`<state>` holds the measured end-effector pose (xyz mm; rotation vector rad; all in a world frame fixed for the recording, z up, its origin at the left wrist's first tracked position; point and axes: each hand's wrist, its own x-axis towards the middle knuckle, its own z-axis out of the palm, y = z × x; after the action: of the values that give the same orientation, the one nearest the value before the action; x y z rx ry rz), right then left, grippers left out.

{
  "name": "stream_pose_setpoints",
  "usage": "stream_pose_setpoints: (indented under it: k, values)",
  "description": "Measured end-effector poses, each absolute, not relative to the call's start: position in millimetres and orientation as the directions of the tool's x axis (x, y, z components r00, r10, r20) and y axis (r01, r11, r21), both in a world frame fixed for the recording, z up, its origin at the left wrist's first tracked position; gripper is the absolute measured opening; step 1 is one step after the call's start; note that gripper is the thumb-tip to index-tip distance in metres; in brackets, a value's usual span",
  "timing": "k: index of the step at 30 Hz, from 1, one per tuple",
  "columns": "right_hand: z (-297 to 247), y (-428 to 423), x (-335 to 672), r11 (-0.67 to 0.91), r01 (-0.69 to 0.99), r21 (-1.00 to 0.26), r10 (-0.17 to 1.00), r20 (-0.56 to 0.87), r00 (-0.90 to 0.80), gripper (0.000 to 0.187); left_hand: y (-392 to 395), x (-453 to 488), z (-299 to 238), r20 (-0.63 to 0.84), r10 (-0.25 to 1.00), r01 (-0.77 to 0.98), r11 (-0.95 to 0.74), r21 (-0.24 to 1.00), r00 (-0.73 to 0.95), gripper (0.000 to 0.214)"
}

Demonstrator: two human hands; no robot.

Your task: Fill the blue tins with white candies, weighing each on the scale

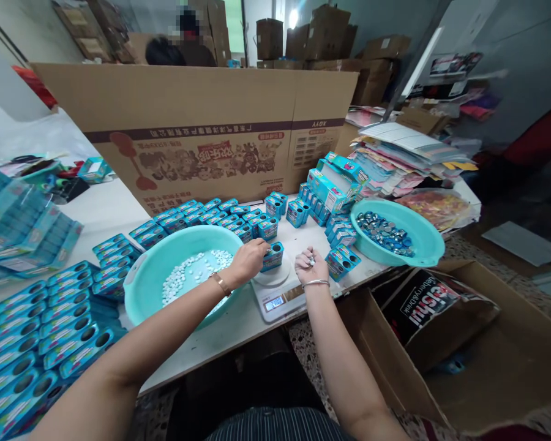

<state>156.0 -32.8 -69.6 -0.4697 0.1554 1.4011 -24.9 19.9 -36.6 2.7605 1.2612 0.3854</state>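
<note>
A small blue box (272, 256) stands on a white digital scale (275, 294) at the table's front edge. My left hand (249, 257) is closed in a pinch at the box's top left, fingertips touching it. My right hand (310, 263) hovers just right of the scale, fingers curled around a few small white tablets. Left of the scale sits a teal basin (140, 288) holding white tablets (188, 272). Another blue box (342, 262) stands right of my right hand.
A teal basin (429, 239) with shiny round caps sits at right. Rows of blue boxes (211, 214) fill the table's middle and blue trays (50, 331) the left. A large cardboard carton (202, 122) stands behind. Open cartons (441, 343) lie on the floor at right. A person sits beyond the carton.
</note>
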Motion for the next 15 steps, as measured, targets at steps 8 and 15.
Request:
stream_pose_setpoints:
  k: [8,15]
  values:
    - [-60.1,-39.0,123.4,0.076,-0.978,-0.192,0.852,-0.497,0.164,0.029,12.4,-21.2,-26.9,0.386,0.745,0.634,-0.667,0.392,0.544,0.024]
    - [-42.7,-42.4,114.0,0.036,-0.989,-0.146,0.751,-0.649,0.123,0.028,-28.0,16.1,-2.4,0.349,0.618,0.467,-0.774,0.428,0.704,0.023]
